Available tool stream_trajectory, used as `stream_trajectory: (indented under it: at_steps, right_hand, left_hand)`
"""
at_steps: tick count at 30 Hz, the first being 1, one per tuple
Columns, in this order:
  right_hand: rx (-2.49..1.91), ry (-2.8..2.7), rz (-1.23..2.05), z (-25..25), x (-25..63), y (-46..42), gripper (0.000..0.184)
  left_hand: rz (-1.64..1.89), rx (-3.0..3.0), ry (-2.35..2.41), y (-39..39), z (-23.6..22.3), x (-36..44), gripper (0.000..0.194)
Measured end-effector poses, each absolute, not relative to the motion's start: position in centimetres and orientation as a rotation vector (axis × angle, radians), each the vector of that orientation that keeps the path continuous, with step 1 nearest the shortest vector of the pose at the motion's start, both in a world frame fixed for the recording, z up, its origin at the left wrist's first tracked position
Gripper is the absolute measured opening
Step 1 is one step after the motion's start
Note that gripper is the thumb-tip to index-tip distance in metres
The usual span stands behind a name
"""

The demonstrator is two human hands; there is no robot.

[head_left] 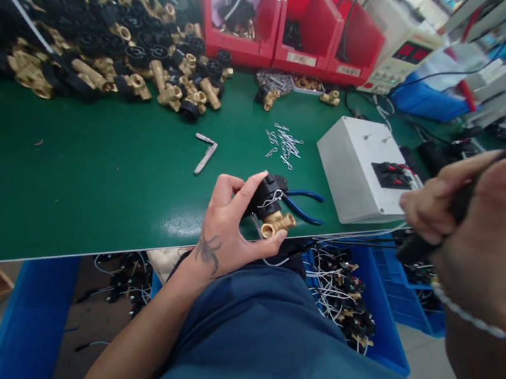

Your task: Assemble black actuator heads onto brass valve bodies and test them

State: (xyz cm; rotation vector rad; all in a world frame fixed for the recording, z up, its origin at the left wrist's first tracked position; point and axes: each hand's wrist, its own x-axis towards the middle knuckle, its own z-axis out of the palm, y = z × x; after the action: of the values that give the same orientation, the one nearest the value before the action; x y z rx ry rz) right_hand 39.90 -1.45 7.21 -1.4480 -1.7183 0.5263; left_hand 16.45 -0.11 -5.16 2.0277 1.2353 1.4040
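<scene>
My left hand (230,225) grips a brass valve with a black cap (273,207) at the front edge of the green table (62,182). A thin wire clip lies across the valve's black top. My right hand (487,228), close to the camera and blurred, is closed around a black tool handle (460,206) that runs up to the right. Blue-handled pliers (304,203) lie on the table just right of the valve. A small heap of wire clips (284,142) sits beyond them.
A pile of brass and black valves (113,51) covers the table's far left. Red bins (302,19) stand at the back. A white switch box (363,168) sits at the right. A metal bracket (205,153) lies mid-table. Blue crates (370,312) with wired parts stand below.
</scene>
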Motion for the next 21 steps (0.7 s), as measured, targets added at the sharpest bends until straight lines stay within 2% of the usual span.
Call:
stream_trajectory:
  at_steps: [3,5,9,11,15,19,21]
  right_hand:
    - [-1.669,-2.105,0.770,6.75,39.71,-1.38,0.052]
    - [-1.722,-2.161,0.842,6.88,39.92,-1.33,0.052]
    - [-1.466,-1.673,0.619,7.41,40.07,-1.45,0.038]
    - [-1.468,-1.743,0.623,7.28,39.87,-1.41,0.042]
    - [-1.722,-2.259,0.831,7.15,39.90,-1.10,0.051]
    - [-1.557,-1.803,0.566,7.37,39.93,-1.23,0.039]
    - [-1.499,-1.772,0.548,7.09,39.67,-1.28,0.039]
  left_hand:
    - [1.359,2.012,1.244,-0.15,-5.00,16.39,0.071]
    - [1.392,1.993,1.237,-0.16,-5.10,16.47,0.071]
    - [1.441,1.996,1.222,-0.14,-5.28,16.66,0.071]
    - [1.412,1.996,1.212,-0.14,-5.14,16.62,0.070]
    - [1.381,1.965,1.187,-0.21,-4.86,16.49,0.069]
    - [1.425,1.972,1.181,-0.21,-5.09,16.68,0.069]
    - [1.448,1.974,1.178,-0.16,-5.11,16.75,0.069]
